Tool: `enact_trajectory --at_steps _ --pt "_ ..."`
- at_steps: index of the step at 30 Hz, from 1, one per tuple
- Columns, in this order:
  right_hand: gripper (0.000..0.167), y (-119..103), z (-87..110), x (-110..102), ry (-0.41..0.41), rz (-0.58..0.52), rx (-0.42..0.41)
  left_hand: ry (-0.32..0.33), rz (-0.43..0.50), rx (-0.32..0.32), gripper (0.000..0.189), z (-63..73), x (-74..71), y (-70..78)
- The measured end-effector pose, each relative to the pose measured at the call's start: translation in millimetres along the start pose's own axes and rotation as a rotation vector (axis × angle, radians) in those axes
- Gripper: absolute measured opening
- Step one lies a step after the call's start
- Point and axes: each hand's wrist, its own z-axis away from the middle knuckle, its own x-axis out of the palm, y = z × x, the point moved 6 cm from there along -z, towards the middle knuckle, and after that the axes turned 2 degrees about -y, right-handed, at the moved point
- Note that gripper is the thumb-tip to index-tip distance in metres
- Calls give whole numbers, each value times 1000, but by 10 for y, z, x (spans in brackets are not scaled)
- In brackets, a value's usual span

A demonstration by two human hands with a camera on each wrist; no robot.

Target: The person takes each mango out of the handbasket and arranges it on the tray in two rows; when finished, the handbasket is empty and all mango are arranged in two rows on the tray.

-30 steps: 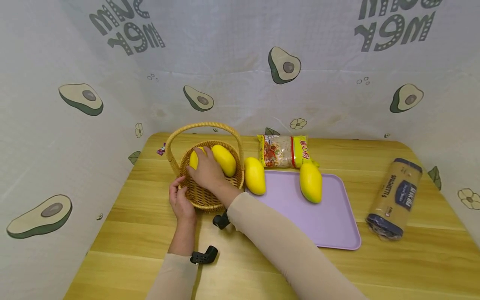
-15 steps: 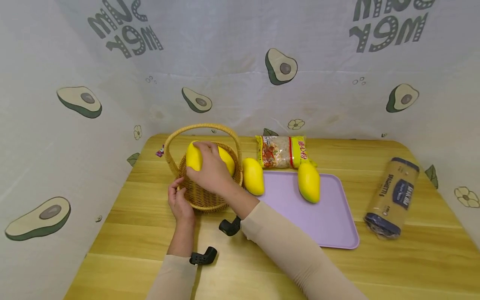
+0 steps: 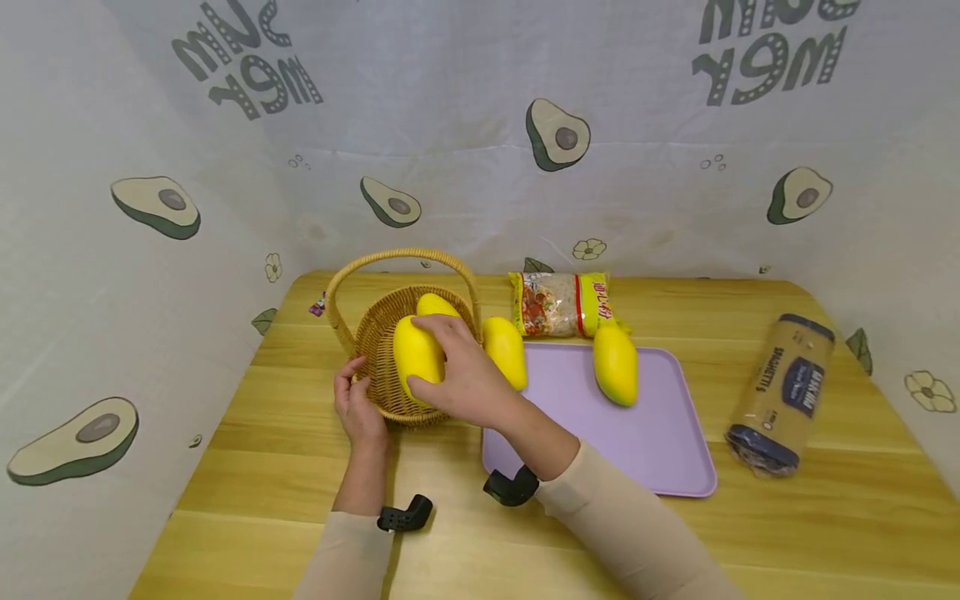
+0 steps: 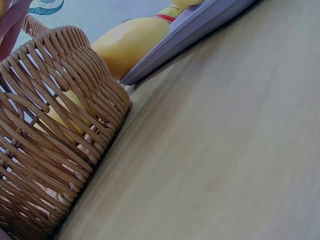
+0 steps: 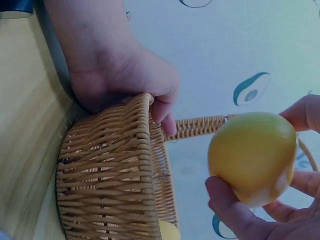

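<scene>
My right hand (image 3: 476, 375) holds a yellow mango (image 3: 417, 354) between thumb and fingers, raised above the wicker basket (image 3: 378, 362). In the right wrist view this mango (image 5: 252, 155) shows a greenish end and hangs higher than the basket rim (image 5: 144, 150). My left hand (image 3: 363, 417) grips the basket's near left rim, fingers bent over the edge. Another mango (image 3: 435, 305) lies inside the basket, partly hidden by the held one and my right hand. In the left wrist view, yellow shows through the basket's woven wall (image 4: 55, 130).
Right of the basket, a mango (image 3: 506, 350) lies at the left end of the lilac tray (image 3: 600, 442). One more mango (image 3: 617, 367) rests toward the tray's back right. Behind stands a noodle packet (image 3: 551, 304); a spaghetti pack (image 3: 783, 396) lies far right, a small wrapper (image 3: 318, 305) back left.
My right hand has lifted the mango up out of the basket and brought it right and nearer to me. The left hand has stayed at the basket rim.
</scene>
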Motion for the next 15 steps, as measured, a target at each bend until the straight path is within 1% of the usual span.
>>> enact_trajectory --at_steps 4,9,12,15 --pt "72 22 137 -26 -54 10 -8 -3 0 -8 35 -9 0 7" --pt "73 49 316 -98 -139 61 -1 -8 11 -13 35 -7 8 7" --pt "74 95 436 -180 -175 64 31 -5 10 -22 36 -2 6 -3" --pt "79 162 556 -282 -175 9 79 -10 13 -32 36 5 1 -14"
